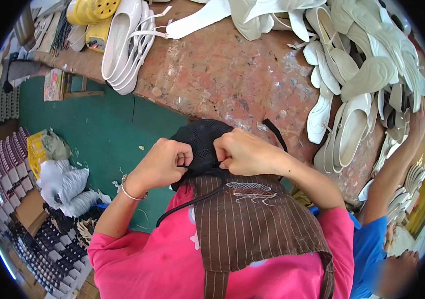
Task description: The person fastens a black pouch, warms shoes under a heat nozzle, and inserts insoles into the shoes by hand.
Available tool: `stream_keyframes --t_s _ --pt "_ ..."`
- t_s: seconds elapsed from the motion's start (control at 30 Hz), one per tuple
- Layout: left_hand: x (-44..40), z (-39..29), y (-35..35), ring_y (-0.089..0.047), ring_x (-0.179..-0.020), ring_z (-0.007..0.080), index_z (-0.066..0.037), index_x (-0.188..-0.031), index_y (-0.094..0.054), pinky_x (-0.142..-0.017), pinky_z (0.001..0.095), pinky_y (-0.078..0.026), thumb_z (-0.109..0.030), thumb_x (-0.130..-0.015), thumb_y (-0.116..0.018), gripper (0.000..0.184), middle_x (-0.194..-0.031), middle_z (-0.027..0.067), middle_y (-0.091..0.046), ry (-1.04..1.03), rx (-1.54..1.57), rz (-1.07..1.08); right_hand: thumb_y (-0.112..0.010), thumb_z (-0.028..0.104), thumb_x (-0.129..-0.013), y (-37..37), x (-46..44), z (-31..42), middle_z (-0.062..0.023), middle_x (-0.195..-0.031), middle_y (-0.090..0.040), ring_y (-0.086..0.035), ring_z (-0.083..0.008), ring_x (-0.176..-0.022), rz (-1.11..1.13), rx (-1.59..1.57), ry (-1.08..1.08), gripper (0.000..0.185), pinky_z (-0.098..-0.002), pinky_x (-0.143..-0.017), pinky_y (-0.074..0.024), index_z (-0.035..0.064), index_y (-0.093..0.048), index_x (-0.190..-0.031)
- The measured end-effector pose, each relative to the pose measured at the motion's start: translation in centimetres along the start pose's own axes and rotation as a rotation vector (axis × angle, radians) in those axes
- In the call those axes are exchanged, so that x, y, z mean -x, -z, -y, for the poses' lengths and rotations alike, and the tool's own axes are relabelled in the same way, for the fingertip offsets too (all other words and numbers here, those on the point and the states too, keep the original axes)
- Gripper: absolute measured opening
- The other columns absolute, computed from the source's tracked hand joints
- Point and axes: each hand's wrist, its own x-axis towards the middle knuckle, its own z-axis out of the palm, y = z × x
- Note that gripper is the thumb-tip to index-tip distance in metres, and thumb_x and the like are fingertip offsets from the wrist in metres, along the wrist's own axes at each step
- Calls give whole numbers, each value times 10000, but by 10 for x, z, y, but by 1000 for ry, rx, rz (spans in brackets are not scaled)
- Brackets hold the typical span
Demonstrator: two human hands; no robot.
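A black mesh fabric piece (pixel 202 137), rounded like a cap, sits in front of my chest with a dark strap and cord at its lower edge. My left hand (pixel 160 162) pinches its lower left edge, fingers curled in. On the opposite side, my right hand (pixel 247 152) is closed on the same edge, thumb pressed to the fingers. Its exact kind I cannot make out. Just below lies the brown striped apron (pixel 257 224) over a pink shirt. A thin black cord (pixel 192 202) curves from the mesh piece across the shirt.
The worktable (pixel 212 74) holds nested white shoes (pixel 127 47), yellow clogs (pixel 93 10) and a heap of insoles (pixel 372 70) with more shoes (pixel 349 129). A co-worker in a blue sleeve (pixel 369 254) reaches in at right. Stacked shoe parts (pixel 8 169) and white bags (pixel 65 184) stand left.
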Motion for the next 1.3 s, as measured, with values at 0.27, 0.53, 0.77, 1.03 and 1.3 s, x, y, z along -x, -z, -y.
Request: stream_keyframes --t_s 0.27,0.53,0.77,1.03,1.3 --pt "-5 26 4 -549 -558 223 -35 -722 -536 -546 346 -432 -11 -623 -800 282 -606 60 -531 -41 -250 -52 -717 156 -843 -19 26 -34 -142 -890 -696 -673 -311 -878 -327 93 178 169 -401 -749 -508 29 -734 -954" --pt "-37 8 -7 -548 -608 207 -67 -892 -604 -571 326 -459 -155 -633 -874 385 -712 52 -539 -331 -266 -257 -769 187 -789 -53 18 -34 -93 -859 -611 -587 -291 -868 -544 185 130 214 -411 -779 -461 22 -659 -870" --pt "-41 10 -5 -550 -616 180 -17 -901 -622 -584 314 -472 -67 -662 -841 328 -733 62 -561 -290 -126 -181 -780 27 -755 -54 21 -33 -100 -697 -584 -565 -265 -659 -594 -239 166 175 -370 -608 -439 -13 -609 -746" --pt "-45 2 4 -573 -611 174 9 -844 -628 -577 297 -469 -34 -698 -805 234 -724 84 -587 -189 -70 -6 -803 42 -733 -50 22 -25 -83 -708 -599 -612 -238 -687 -697 -172 141 180 -349 -624 -489 37 -675 -858" --pt "-44 -4 12 -565 -603 176 8 -827 -620 -567 301 -456 -42 -721 -796 211 -702 80 -568 -220 -77 20 -808 108 -737 -56 6 -24 -56 -754 -656 -651 -232 -625 -911 211 474 189 -341 -537 -511 49 -639 -800"
